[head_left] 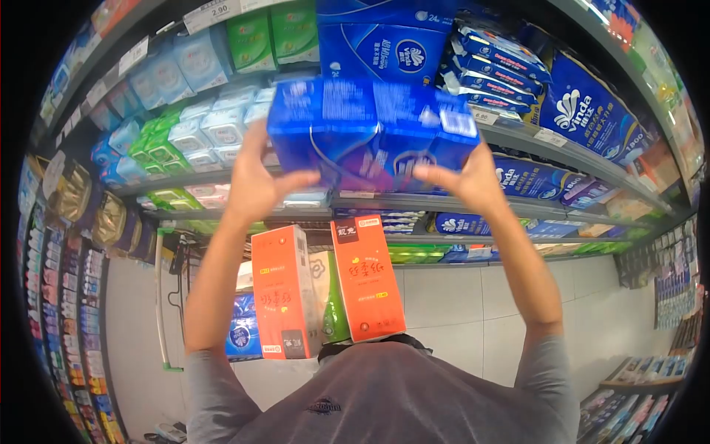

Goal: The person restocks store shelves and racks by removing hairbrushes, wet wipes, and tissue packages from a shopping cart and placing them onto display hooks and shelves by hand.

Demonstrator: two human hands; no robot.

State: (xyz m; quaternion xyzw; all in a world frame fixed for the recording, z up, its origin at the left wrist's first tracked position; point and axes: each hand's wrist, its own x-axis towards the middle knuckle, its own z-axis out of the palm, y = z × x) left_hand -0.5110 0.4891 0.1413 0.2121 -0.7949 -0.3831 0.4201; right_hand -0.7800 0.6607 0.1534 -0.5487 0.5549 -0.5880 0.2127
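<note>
A blue pack of tissues point(355, 133), slightly blurred, is held up between my two hands in front of the shelf. My left hand point(262, 174) grips its left end, thumb across the near face and fingers mostly hidden behind. On the right end, my right hand point(470, 174) clasps it the same way. Just behind the pack stands a similar blue Vinda pack point(381, 55) on the shelf. Below my arms, close to my body, are two orange boxes point(281, 292) with a green pack point(328, 292) between them.
Packs of light-blue wipes point(222, 122) and green packs point(159, 137) fill the shelf at left. A large Vinda bag point(592, 111) stands at right, beside stacked blue packs point(503, 70). A green-and-white frame point(160, 303) rises from the tiled floor point(451, 311) at lower left.
</note>
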